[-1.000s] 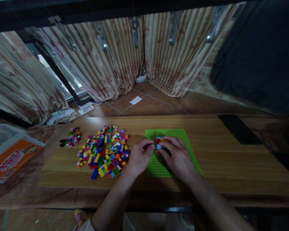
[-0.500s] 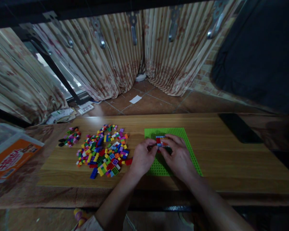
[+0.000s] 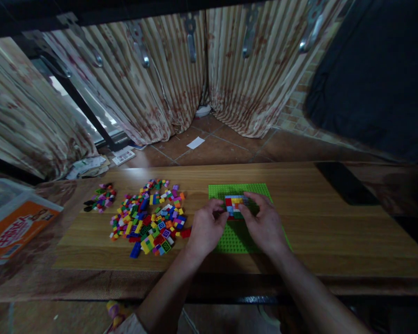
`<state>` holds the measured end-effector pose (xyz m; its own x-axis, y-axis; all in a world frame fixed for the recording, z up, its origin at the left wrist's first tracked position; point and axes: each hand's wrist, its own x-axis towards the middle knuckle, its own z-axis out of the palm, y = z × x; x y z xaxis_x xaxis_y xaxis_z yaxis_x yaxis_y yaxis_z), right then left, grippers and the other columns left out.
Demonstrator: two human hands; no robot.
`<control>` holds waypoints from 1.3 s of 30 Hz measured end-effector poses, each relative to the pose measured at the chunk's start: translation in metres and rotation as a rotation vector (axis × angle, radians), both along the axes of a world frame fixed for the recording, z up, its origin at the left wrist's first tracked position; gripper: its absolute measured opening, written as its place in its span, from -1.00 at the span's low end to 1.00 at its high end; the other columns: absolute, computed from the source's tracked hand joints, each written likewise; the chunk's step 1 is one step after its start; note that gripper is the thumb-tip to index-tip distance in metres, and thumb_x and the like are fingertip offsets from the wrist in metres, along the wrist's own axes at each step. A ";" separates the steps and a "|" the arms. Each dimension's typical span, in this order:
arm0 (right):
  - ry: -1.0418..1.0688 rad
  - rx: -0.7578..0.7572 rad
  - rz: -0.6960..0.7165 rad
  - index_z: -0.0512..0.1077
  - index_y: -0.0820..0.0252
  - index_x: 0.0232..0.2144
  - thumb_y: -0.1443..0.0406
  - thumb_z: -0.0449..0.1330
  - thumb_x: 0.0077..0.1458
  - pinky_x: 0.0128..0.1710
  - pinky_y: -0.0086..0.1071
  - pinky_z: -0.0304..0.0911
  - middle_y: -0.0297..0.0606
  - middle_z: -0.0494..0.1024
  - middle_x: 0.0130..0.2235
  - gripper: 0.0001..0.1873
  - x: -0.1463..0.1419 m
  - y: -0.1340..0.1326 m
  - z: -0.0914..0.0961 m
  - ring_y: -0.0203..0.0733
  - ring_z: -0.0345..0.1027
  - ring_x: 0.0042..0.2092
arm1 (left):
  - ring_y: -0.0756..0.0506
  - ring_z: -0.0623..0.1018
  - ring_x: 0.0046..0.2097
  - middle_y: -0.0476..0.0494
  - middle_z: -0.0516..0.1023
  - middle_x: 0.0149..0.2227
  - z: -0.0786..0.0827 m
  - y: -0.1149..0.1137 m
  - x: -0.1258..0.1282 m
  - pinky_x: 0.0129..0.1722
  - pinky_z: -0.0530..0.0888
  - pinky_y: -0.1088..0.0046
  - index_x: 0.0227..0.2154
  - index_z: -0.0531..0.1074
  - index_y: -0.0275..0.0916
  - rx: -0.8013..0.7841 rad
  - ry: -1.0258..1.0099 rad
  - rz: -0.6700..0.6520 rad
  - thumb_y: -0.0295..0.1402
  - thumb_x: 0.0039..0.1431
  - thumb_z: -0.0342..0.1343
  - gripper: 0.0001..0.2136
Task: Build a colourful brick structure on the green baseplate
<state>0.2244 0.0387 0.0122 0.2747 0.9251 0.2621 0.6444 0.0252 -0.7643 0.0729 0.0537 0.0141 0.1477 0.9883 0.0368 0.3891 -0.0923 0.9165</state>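
Note:
A small build of toy bricks [image 3: 236, 201] in red, white, yellow, blue and green sits over the green studded baseplate [image 3: 226, 243]. At its left edge, my left hand [image 3: 208, 227] has thumb and index finger bent against it. My right hand [image 3: 265, 223] curls round the right side, thumb at the near corner and fingers at the far one. The fingers partly cover the ends of the build. Whether it is pressed onto the studs or held just above them, I cannot tell.
A heap of loose coloured bricks [image 3: 149, 222] lies left of the baseplate, with a smaller pile [image 3: 102, 198] beyond it. A clear box with an orange label [image 3: 19, 234] stands far left. A dark phone-like slab [image 3: 346, 183] rests on the wooden board [image 3: 327, 232] at right.
My right hand's fingers have drawn back to the right off the top of the build, so more of its coloured bricks show. My left hand has barely moved.

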 end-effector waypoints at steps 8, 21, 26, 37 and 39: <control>0.048 -0.036 -0.027 0.39 0.31 0.00 0.14 0.11 0.06 0.04 -0.01 0.23 0.04 0.48 -0.02 -0.50 0.000 0.002 -0.004 0.05 0.36 -0.01 | -0.04 0.56 -0.31 -0.07 0.58 -0.30 0.002 -0.004 0.001 -0.26 0.47 0.43 -0.17 0.43 -0.22 0.105 0.132 0.024 -0.47 0.11 0.12 -0.80; 0.079 -0.046 -0.057 0.43 0.26 -0.05 0.19 0.09 0.07 -0.01 0.00 0.27 -0.02 0.54 -0.07 -0.58 0.002 0.002 -0.002 0.03 0.41 -0.05 | -0.08 0.51 -0.14 -0.13 0.50 -0.16 -0.002 -0.025 0.004 -0.10 0.46 0.40 -0.04 0.41 -0.16 0.348 0.339 -0.068 -0.43 0.26 -0.05 -0.74; 0.104 -0.075 -0.049 0.43 0.29 -0.05 0.17 0.08 0.08 0.00 -0.04 0.27 -0.01 0.53 -0.06 -0.56 0.002 0.002 0.001 0.01 0.41 -0.05 | -0.11 0.49 -0.16 -0.20 0.46 -0.15 -0.009 -0.029 0.005 -0.11 0.48 0.34 0.09 0.30 -0.23 0.394 0.524 -0.098 -0.44 0.27 -0.09 -0.65; 0.119 -0.072 -0.045 0.44 0.24 -0.07 0.17 0.07 0.10 -0.04 -0.02 0.30 -0.04 0.56 -0.10 -0.60 0.003 0.003 -0.002 0.00 0.45 -0.11 | -0.17 0.48 -0.18 -0.24 0.49 -0.17 -0.006 -0.035 0.012 -0.20 0.48 0.32 0.16 0.24 -0.28 0.404 0.939 -0.108 -0.53 0.19 -0.08 -0.55; 0.116 -0.080 -0.044 0.44 0.26 -0.07 0.17 0.07 0.10 -0.03 -0.01 0.29 -0.03 0.55 -0.10 -0.59 0.002 0.003 -0.003 0.00 0.44 -0.10 | -0.18 0.48 -0.19 -0.24 0.50 -0.18 -0.005 -0.036 0.013 -0.23 0.48 0.31 0.16 0.24 -0.29 0.407 0.969 -0.103 -0.51 0.20 -0.07 -0.55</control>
<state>0.2268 0.0415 0.0096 0.3395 0.9282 0.1524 0.5510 -0.0649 -0.8320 0.0863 0.0177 0.0091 0.3738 0.9090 0.1844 0.9111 -0.3970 0.1104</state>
